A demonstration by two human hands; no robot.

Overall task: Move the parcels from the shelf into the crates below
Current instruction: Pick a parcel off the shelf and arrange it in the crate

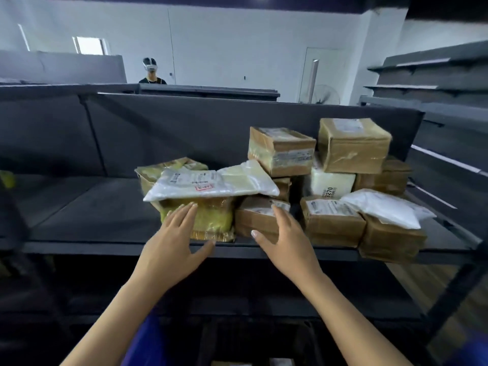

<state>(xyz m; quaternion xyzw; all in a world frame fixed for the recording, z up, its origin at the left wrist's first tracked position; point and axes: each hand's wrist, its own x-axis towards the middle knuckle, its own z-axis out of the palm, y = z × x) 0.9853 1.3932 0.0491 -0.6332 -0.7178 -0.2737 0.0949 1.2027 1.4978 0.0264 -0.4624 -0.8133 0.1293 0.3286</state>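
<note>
Several parcels are piled on the right half of the dark shelf (pixel 79 207). A yellow-taped parcel (pixel 211 220) stands at the front, with a flat white bag parcel (pixel 211 180) lying on top of it. My left hand (pixel 174 239) reaches up to the yellow parcel's front, fingers spread, holding nothing. My right hand (pixel 287 241) is open in front of a small brown box (pixel 253 220) beside it. More brown boxes (pixel 353 143) (pixel 280 151) are stacked behind. The crates below are hidden in the dark under the shelf.
A white bag (pixel 383 207) lies on brown boxes (pixel 332 220) at the shelf's right end, one box overhanging the edge. Empty shelving (pixel 435 75) stands at the right. A person wearing a headset (pixel 151 72) stands behind the far shelf. Blue fabric (pixel 148 344) shows at the bottom.
</note>
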